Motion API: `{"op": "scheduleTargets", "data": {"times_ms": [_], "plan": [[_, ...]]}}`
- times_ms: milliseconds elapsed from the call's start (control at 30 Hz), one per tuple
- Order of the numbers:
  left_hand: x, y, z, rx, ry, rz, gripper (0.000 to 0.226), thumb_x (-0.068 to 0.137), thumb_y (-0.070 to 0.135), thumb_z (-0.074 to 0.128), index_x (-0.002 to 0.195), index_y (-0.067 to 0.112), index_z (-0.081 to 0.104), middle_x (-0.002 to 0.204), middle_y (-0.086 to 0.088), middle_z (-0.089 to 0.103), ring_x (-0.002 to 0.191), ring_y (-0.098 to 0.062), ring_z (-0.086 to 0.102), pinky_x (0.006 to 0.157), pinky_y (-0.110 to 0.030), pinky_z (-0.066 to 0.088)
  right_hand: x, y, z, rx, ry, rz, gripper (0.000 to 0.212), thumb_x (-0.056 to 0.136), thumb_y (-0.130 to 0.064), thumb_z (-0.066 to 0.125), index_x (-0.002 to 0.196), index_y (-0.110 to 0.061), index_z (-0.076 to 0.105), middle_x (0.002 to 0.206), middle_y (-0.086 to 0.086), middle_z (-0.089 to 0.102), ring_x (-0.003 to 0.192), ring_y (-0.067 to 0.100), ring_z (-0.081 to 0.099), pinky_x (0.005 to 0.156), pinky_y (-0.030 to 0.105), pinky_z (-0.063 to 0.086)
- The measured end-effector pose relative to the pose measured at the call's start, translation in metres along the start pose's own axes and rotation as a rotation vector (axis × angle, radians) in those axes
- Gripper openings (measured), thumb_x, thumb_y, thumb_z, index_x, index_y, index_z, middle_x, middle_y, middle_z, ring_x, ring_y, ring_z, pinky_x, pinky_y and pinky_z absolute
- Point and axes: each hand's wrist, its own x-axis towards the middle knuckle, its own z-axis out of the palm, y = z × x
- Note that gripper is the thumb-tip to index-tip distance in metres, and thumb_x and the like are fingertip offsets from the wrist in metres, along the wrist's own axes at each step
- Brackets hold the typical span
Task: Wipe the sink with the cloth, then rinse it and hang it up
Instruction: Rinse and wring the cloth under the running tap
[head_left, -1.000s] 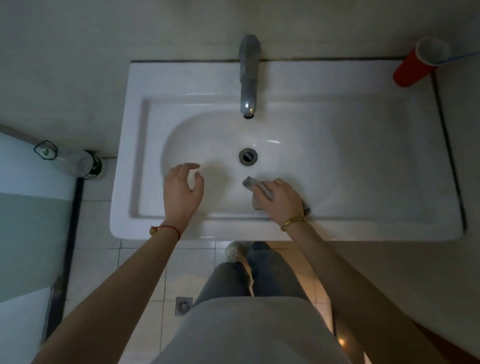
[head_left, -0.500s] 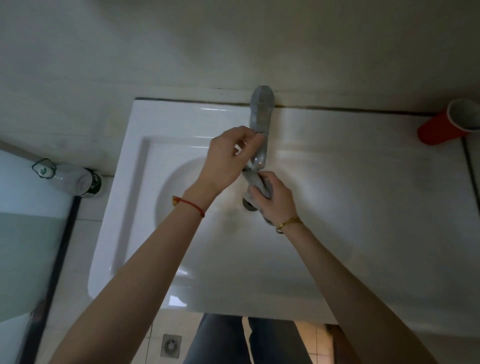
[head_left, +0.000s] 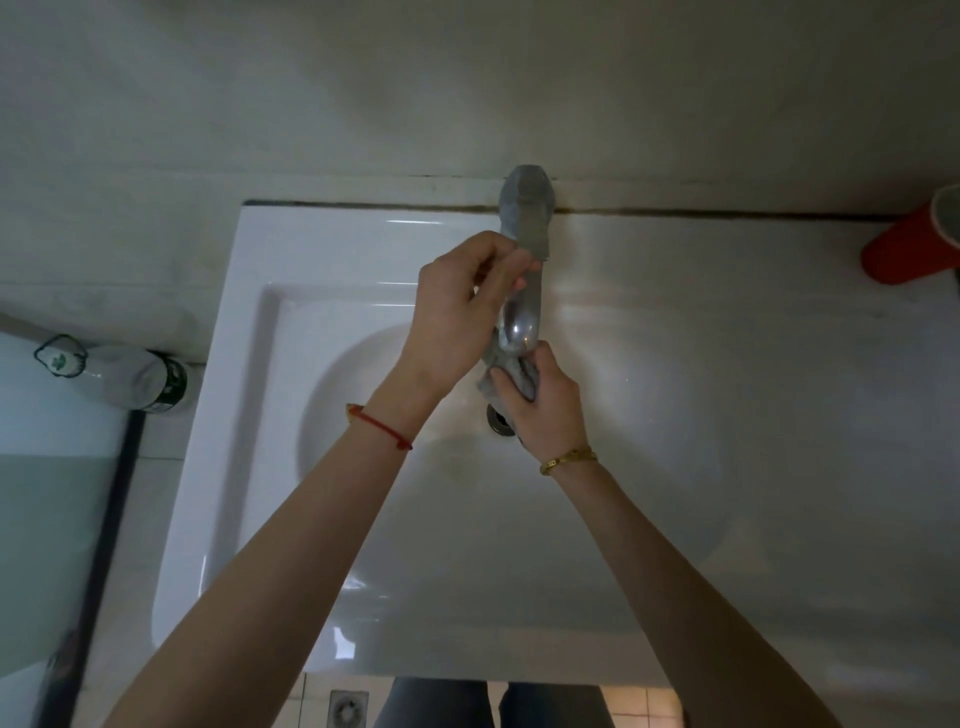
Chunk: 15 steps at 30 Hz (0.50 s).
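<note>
Sink: white, set against a pale wall; your view looked straight down into the bowl. Tiled floor below, with a small floor drain.

Left side: a clear bottle on its side by a glass panel. Far right rim: a red cup.

Tap: your left hand sat at it, fingers curled round the lever part. No water was visible.

Your right hand gripped the grey cloth bunched just under the spout, above the drain.

Step, as judged: wiping over, rinse starting. Next move called for opening the tap and keeping the cloth under the flow.
</note>
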Motion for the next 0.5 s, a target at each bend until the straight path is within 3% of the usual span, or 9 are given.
{"op": "scheduleTargets", "data": {"times_ms": [100,267,367,433,467,500], "plan": [[0.003,0.0,0.0,-0.007,0.011,-0.011,0.024,0.099,0.017,0.053,0.088,0.002,0.068,0.074,0.01,0.063,0.071,0.001,0.058,0.07,-0.013,0.046,0.003,0.003,0.005,0.018,0.01,0.007,0.025,0.089,-0.031,0.063,0.103,-0.012,0.054,0.086,0.002,0.066,0.079,0.011,0.063,0.072,0.035,0.053],[0.005,0.006,0.0,0.015,0.025,0.017,0.019,0.099,0.018,0.054,0.088,0.01,0.068,0.074,0.011,0.063,0.071,0.0,0.058,0.068,-0.013,0.045,0.006,0.004,0.01,0.019,0.023,0.004,0.031,0.089,-0.033,0.064,0.111,-0.013,0.055,0.087,0.002,0.067,0.079,0.012,0.064,0.071,0.027,0.053],[-0.015,-0.003,0.005,0.013,0.225,-0.024,0.018,0.098,0.018,0.052,0.09,0.01,0.067,0.084,0.004,0.068,0.077,-0.012,0.063,0.07,-0.021,0.049,0.002,0.005,0.01,0.018,0.026,0.037,0.025,0.088,-0.034,0.064,0.102,-0.016,0.054,0.077,-0.004,0.063,0.071,0.009,0.062,0.065,0.028,0.053],[-0.036,-0.024,0.011,0.037,0.442,-0.201,0.015,0.098,0.021,0.05,0.097,0.015,0.063,0.091,0.006,0.066,0.081,-0.008,0.061,0.072,-0.021,0.048,-0.002,0.007,0.011,0.031,0.026,0.073,0.024,0.087,-0.037,0.065,0.096,-0.019,0.051,0.072,-0.009,0.058,0.066,0.008,0.058,0.06,0.029,0.05],[-0.046,-0.036,0.015,0.05,0.458,-0.363,0.017,0.098,0.029,0.051,0.108,0.018,0.06,0.099,0.005,0.064,0.088,-0.005,0.06,0.079,-0.024,0.049,-0.004,0.008,0.012,0.034,0.028,0.086,0.027,0.086,-0.041,0.064,0.097,-0.021,0.05,0.074,-0.009,0.058,0.067,0.009,0.059,0.06,0.031,0.05],[-0.053,-0.046,0.021,0.012,0.365,-0.567,0.032,0.097,0.041,0.052,0.121,0.021,0.055,0.111,0.003,0.061,0.098,-0.009,0.06,0.088,-0.03,0.051,-0.006,0.008,0.012,0.038,0.027,0.09,0.031,0.084,-0.046,0.064,0.099,-0.023,0.049,0.078,-0.007,0.059,0.07,0.011,0.06,0.06,0.033,0.052]]}}
